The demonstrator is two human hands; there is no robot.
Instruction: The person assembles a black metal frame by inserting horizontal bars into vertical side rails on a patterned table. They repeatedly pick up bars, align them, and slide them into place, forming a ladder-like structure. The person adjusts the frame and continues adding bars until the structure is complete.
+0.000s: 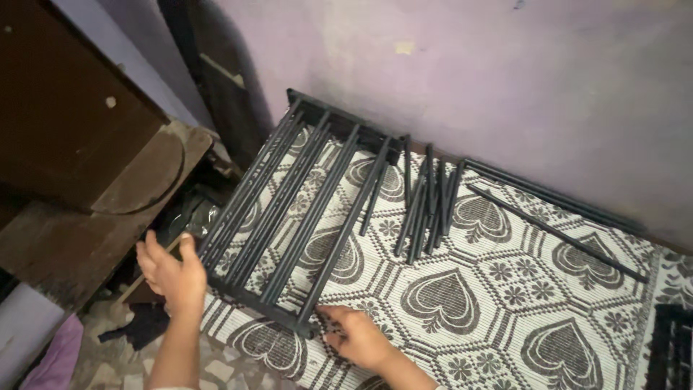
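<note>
Fingers (186, 249) of left hand (171, 276) spread at near-left corner of black rod rack (289, 209), right hand (355, 334) fingers loosely curled touching its near-right corner, rack lying flat on patterned mat (505, 289) beside loose black rods (426, 206).

A pale purple plastered wall (505, 79) with a scuffed, patchy surface rises beyond the work. A woven mat (498, 296), white with dark heart and flower patterns, covers the surface out to the right. To the left stands dark brown wooden furniture (72, 137) with a rounded shelf edge. A mottled stone floor (108, 361) shows below it, in dim, soft light.
</note>
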